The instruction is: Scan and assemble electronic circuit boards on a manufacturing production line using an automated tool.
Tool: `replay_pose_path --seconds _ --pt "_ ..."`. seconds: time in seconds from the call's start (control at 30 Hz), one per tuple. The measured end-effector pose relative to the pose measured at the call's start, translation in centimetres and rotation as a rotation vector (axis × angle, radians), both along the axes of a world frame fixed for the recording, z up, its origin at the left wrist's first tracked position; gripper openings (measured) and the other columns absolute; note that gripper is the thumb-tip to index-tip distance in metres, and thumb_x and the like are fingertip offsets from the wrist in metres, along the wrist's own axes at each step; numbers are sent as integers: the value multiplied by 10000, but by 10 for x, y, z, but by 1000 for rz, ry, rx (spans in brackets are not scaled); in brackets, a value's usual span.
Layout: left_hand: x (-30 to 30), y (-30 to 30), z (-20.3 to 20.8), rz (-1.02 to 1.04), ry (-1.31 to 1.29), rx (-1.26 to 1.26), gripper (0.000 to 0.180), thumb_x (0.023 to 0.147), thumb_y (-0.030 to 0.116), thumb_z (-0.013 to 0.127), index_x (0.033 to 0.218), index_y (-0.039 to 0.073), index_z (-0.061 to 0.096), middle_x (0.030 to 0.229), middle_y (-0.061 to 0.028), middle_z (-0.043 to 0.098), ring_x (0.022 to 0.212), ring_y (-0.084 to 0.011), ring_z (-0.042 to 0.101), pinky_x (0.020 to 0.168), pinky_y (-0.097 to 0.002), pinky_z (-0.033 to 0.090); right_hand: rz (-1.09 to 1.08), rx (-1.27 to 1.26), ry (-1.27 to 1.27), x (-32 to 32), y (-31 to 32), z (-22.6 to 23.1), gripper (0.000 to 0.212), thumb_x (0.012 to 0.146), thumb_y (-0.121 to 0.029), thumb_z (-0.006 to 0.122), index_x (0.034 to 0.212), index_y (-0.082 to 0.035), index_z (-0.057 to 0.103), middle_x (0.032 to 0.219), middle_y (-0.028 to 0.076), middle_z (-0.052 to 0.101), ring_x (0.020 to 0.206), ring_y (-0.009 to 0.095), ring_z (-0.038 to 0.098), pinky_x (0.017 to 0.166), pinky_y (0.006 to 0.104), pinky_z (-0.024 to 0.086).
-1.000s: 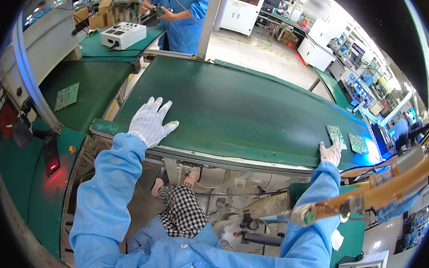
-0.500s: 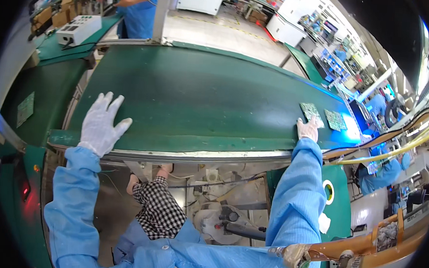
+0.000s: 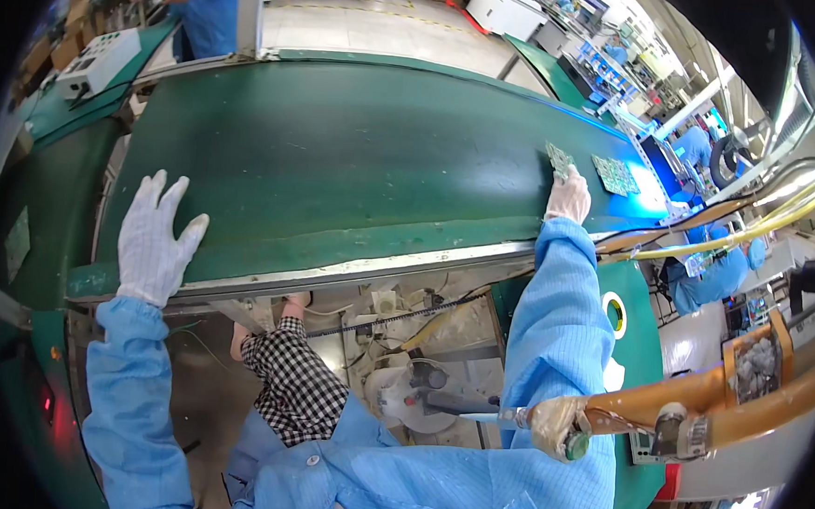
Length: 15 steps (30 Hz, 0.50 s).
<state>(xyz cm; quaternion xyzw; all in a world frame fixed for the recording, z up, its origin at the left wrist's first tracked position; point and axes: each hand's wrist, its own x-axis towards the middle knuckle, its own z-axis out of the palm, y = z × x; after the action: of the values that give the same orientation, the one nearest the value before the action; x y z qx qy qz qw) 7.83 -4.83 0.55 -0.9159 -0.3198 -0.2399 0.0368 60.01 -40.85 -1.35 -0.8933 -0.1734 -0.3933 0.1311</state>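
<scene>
My left hand (image 3: pixel 154 244), in a white glove, lies with fingers spread on the left end of the green conveyor belt (image 3: pixel 321 147). At the right, my gloved right hand (image 3: pixel 570 197) is closed on the near edge of a green circuit board (image 3: pixel 558 158), which is tilted up from the belt. Just right of it a second circuit board (image 3: pixel 615 176) lies flat in bluish light. Another board (image 3: pixel 18 240) rests on the separate green surface at the far left.
A metal rail (image 3: pixel 332 273) edges the belt on my side. Yellow hoses (image 3: pixel 754 240) and an orange arm (image 3: pixel 641 404) reach in from the right. A tape roll (image 3: pixel 615 314) sits on a green side table. Across the belt, a co-worker (image 3: pixel 208 9) stands beside a white control box (image 3: pixel 99 63).
My right hand has gripped the nearer board and tipped it up off the belt. My left hand stays spread at the belt's left end. The whole view has shifted slightly.
</scene>
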Motion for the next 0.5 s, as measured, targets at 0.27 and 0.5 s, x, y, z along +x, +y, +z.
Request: replay_pose_path --seconds 0.27,0.5 --pt "-4 6 -9 1 -37 83 532 839 388 642 1278 110 527 1373 -172 460 1301 -331 403 1063 -399 351 158 114 -113 -14 3 50 234 901 -244 594 1083 -116 665 959 140 682 877 328 654 800 407 509" --pt "-5 -4 9 -29 -132 113 511 833 343 648 1267 98 541 1335 -159 496 1273 -322 434 1057 -394 361 640 685 514 -126 25 114 441 903 -328 643 1237 -48 571 936 98 661 776 154 647 711 295 489"
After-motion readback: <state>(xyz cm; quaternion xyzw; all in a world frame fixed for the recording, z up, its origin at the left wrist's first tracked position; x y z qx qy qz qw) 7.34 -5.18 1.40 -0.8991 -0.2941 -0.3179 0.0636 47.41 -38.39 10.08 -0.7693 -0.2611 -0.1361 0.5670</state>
